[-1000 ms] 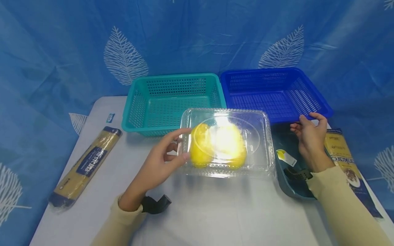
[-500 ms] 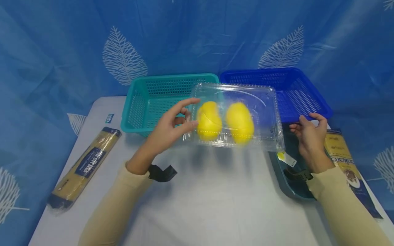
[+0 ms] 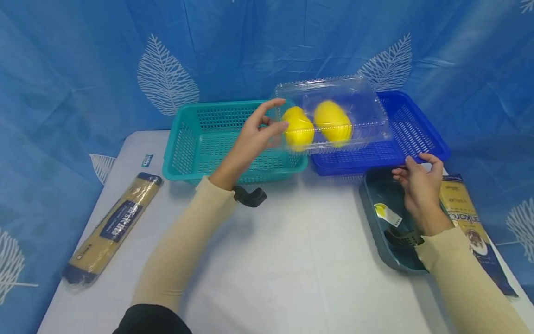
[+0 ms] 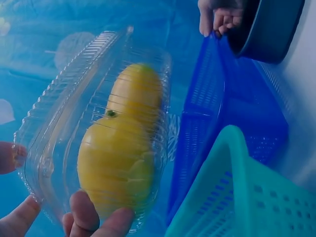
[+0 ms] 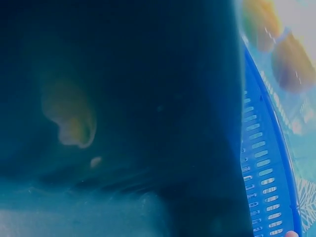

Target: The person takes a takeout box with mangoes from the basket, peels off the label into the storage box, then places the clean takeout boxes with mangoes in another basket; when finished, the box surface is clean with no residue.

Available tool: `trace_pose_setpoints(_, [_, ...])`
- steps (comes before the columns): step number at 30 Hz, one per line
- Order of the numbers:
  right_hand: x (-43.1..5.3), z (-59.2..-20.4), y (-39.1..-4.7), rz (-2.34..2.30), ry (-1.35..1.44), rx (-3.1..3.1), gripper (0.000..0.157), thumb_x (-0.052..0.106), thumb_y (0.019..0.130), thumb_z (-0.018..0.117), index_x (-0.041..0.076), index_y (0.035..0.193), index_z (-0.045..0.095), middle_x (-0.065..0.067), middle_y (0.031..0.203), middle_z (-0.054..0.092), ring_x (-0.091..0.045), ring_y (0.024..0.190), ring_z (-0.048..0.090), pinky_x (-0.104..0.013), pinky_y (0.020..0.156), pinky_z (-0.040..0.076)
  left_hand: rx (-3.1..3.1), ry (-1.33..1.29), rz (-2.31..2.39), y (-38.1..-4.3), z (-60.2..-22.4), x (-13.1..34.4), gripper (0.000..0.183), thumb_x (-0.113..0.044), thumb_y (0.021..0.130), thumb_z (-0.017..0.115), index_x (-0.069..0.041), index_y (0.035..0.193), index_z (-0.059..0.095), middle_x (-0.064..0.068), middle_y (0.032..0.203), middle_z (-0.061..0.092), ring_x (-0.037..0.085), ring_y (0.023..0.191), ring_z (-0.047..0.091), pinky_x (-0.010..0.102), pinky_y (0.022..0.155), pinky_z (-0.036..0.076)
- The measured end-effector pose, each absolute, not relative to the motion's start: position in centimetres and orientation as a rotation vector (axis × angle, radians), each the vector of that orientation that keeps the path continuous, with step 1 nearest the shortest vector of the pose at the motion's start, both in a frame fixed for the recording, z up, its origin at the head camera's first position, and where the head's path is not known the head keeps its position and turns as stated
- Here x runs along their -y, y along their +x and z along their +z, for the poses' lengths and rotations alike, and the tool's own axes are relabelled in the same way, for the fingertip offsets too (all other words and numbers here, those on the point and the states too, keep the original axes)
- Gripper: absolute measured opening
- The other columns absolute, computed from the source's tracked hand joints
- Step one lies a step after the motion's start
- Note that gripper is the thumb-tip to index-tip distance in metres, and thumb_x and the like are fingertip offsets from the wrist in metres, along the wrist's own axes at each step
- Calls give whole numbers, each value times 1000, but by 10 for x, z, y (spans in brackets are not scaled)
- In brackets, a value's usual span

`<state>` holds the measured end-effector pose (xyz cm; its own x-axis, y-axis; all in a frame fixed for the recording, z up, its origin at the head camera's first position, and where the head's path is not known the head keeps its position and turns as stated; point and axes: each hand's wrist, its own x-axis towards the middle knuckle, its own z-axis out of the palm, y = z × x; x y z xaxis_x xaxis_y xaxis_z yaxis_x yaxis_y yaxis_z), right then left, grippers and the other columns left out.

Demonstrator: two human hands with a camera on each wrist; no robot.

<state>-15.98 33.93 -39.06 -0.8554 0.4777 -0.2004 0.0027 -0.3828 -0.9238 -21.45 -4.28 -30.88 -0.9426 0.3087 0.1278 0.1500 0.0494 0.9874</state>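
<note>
With thumb and fingers at its left end, my left hand [image 3: 252, 139] holds up a clear plastic clamshell box [image 3: 369, 102]. Two yellow fruits [image 3: 332, 123] lie inside; their exact kind is hard to tell. The tilted box hangs over the dark blue basket [image 3: 417, 127], its left end near the right rim of the teal basket [image 3: 196, 144]. My right hand [image 3: 423, 195] pinches the blue basket's front rim, with its wrist over a dark green bin [image 3: 381, 246]. In the left wrist view, fingers [image 4: 84, 210] press the clear plastic.
Inside the bin is a white and yellow label [image 3: 388, 214]. Right of it lies a gold and blue packet [image 3: 463, 204], partly behind my forearm. A long gold and blue package [image 3: 112, 227] lies at left, below a small blue tag [image 3: 147, 161]. A leaf-patterned blue curtain [image 3: 267, 51] hangs behind.
My left hand has raised the clamshell box away from me and to the right, from above the white table to over the blue basket. My right hand has kept its place.
</note>
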Motion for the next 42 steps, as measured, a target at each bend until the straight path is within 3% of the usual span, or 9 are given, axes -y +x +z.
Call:
trace_pose_setpoints(12, [-342, -394, -158, 2287, -691, 1561, 39, 18, 100, 66, 25, 127, 38, -9, 105, 63, -16, 68, 68, -24, 61, 57, -2155, 381, 1988, -256, -322, -22, 50, -27, 99, 69, -32, 146, 53, 9, 80, 53, 25, 70, 58, 42, 79, 59])
trace_pose_setpoints(18, [-342, -393, -158, 2308, -643, 1531, 38, 15, 100, 66, 23, 125, 38, -9, 97, 64, -17, 64, 68, -25, 58, 56, -2298, 398, 1859, -265, -332, -50, 52, -28, 100, 67, -30, 149, 50, 4, 65, 46, 24, 59, 48, 33, 55, 43])
trace_pose_setpoints(24, [-341, -392, -160, 2302, -640, 1548, 38, 16, 100, 67, 23, 124, 38, -9, 97, 63, -17, 64, 67, -25, 58, 56, -2320, 372, 1817, -269, -341, -71, 51, -29, 101, 65, -30, 149, 48, 3, 65, 45, 20, 55, 43, 28, 49, 35])
trace_pose_setpoints(28, [-342, -392, -160, 2310, -637, 1544, 39, 16, 99, 67, 23, 124, 38, -8, 95, 65, -17, 64, 68, -25, 58, 56, -2359, 334, 1745, -272, -340, -88, 51, -32, 101, 65, -32, 149, 48, 2, 74, 52, 16, 57, 44, 28, 52, 38])
trace_pose_setpoints(34, [-342, -394, -160, 2331, -613, 1552, 40, 17, 99, 68, 23, 126, 37, -8, 98, 66, -17, 66, 68, -25, 61, 57, -2445, 236, 1624, -276, -346, -113, 51, -35, 99, 66, -35, 147, 50, -2, 116, 62, 10, 65, 46, 23, 58, 42])
trace_pose_setpoints(36, [-342, -394, -160, 2325, -617, 1569, 41, 19, 99, 68, 24, 126, 38, -8, 100, 67, -17, 67, 68, -25, 62, 57, -2482, 228, 1587, -276, -349, -119, 51, -35, 99, 67, -35, 147, 51, -1, 120, 62, 11, 67, 46, 22, 58, 43])
trace_pose_setpoints(41, [-344, -393, -159, 2313, -623, 1583, 42, 19, 98, 69, 25, 126, 38, -7, 101, 67, -16, 68, 68, -25, 62, 57, -2563, 254, 1477, -275, -353, -128, 52, -37, 98, 66, -35, 148, 51, -3, 125, 61, 13, 89, 54, 25, 70, 49])
trace_pose_setpoints(42, [-344, -393, -159, 2313, -624, 1584, 42, 19, 98, 69, 25, 126, 38, -7, 102, 68, -16, 68, 68, -25, 62, 57, -2579, 256, 1456, -274, -353, -130, 52, -38, 98, 66, -34, 148, 51, -6, 133, 58, 13, 97, 54, 26, 76, 50])
